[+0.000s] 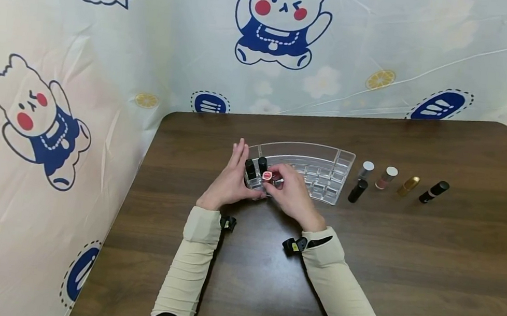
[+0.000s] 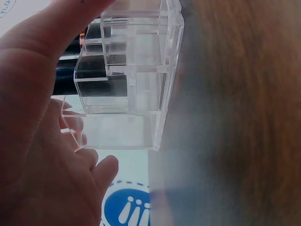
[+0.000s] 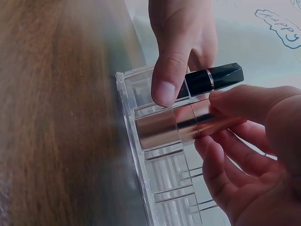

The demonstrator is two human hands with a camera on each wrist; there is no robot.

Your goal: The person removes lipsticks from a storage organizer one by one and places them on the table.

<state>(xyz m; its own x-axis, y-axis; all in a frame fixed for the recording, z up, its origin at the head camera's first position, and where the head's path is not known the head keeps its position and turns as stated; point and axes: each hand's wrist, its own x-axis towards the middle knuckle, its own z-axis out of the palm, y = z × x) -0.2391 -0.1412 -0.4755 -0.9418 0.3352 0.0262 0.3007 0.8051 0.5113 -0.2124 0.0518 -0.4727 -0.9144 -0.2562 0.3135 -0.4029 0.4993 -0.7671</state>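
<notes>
A clear, curved lipstick organizer (image 1: 345, 171) with stepped compartments stands on the table. My left hand (image 1: 227, 189) holds its left end, the thumb along the front and the fingers at the side. My right hand (image 1: 295, 196) pinches a rose-gold lipstick (image 3: 157, 129) by its upper part; the lower part sits inside a front compartment, and a red label marks its top in the head view. Two black lipsticks (image 1: 249, 168) stand in compartments beside it. One of them, a black lipstick (image 3: 225, 76) with a thin silver ring, shows close to my left thumb in the right wrist view.
Right of the organizer stand a silver-capped tube (image 1: 366, 169), a short black tube (image 1: 358, 191), a pink tube with a white cap (image 1: 386, 178), a gold tube (image 1: 408, 186) and a longer black tube (image 1: 434, 192). Printed cloth (image 1: 177, 40) hangs behind the brown table (image 1: 408, 280).
</notes>
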